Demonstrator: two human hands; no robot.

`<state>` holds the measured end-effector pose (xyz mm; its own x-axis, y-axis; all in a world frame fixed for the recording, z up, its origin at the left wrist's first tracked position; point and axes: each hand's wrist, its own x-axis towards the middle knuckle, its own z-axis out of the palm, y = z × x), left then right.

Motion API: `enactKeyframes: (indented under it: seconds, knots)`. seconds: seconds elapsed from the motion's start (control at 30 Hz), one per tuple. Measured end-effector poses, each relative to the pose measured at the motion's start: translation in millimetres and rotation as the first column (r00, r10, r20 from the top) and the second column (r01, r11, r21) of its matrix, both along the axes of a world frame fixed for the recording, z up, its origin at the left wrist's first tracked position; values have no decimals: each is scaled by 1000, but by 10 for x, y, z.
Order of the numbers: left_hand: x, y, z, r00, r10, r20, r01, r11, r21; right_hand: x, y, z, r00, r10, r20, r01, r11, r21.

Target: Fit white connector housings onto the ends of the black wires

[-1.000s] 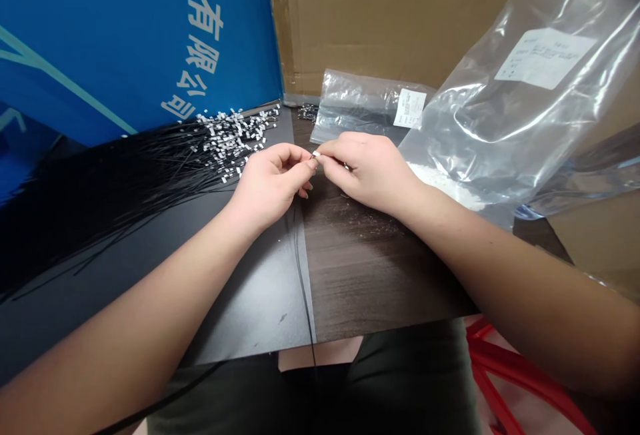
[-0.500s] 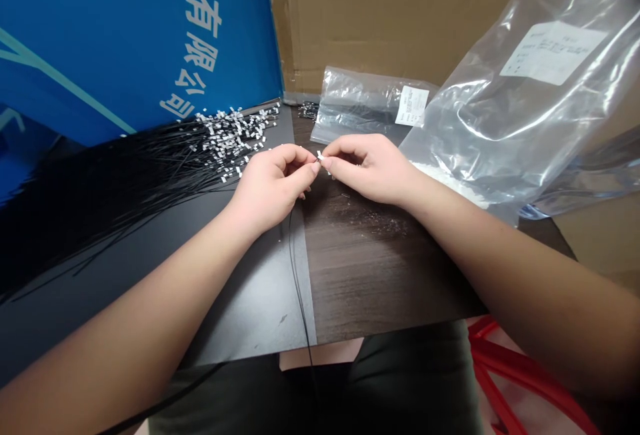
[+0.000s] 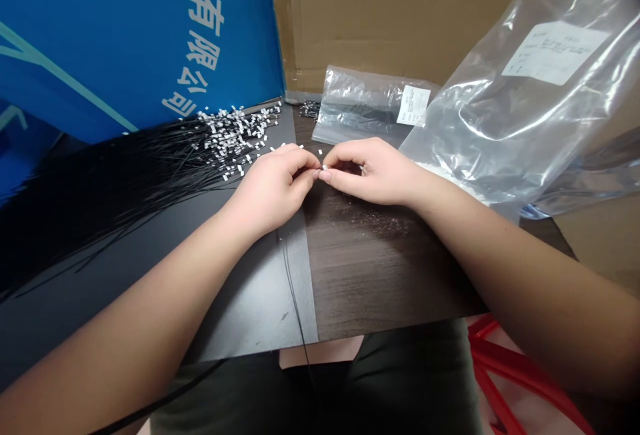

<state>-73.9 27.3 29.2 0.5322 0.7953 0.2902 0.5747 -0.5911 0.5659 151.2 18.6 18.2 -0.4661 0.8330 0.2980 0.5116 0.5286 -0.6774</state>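
Observation:
My left hand (image 3: 273, 185) and my right hand (image 3: 373, 172) meet fingertip to fingertip over the dark table (image 3: 380, 275). Both are closed in a pinch. A thin black wire (image 3: 295, 295) hangs from my left hand down past the table's front edge. A small white piece (image 3: 323, 168) shows between the pinching fingertips of my right hand, right against the wire's end. To the left lies a large pile of black wires (image 3: 115, 182) whose ends carry small white pieces (image 3: 235, 135).
A blue printed box (image 3: 125, 35) stands at the back left, a cardboard box (image 3: 380, 22) behind. A small clear bag (image 3: 365, 105) and a large clear bag (image 3: 530, 102) lie at the right. A grey sheet (image 3: 240, 302) covers the table's left part. Red bars (image 3: 520, 375) show below.
Both hands have stayed together and sunk a little toward the table. The hanging wire has swung slightly left.

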Motion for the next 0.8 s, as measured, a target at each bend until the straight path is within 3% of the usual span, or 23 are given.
enactKeyframes:
  seconds: [0.2, 0.33, 0.47, 0.8]
  knots:
    - [-3, 6, 4, 1000, -28, 11, 28, 1000, -6, -14, 7, -20, 999, -19, -39, 20, 1000, 21]
    - [2, 5, 15, 988, 52, 149, -26, 985, -170, -39, 30, -44, 985, -76, -154, 74, 997, -15]
    - [4, 5, 44, 954, 119, 275, -14, 934, -356, -72, 46, -43, 956, -110, -271, 106, 994, -29]
    - [-9, 15, 74, 926, 174, 334, 27, 854, -519, -27, 16, 51, 880, -273, -389, 256, 962, -95]
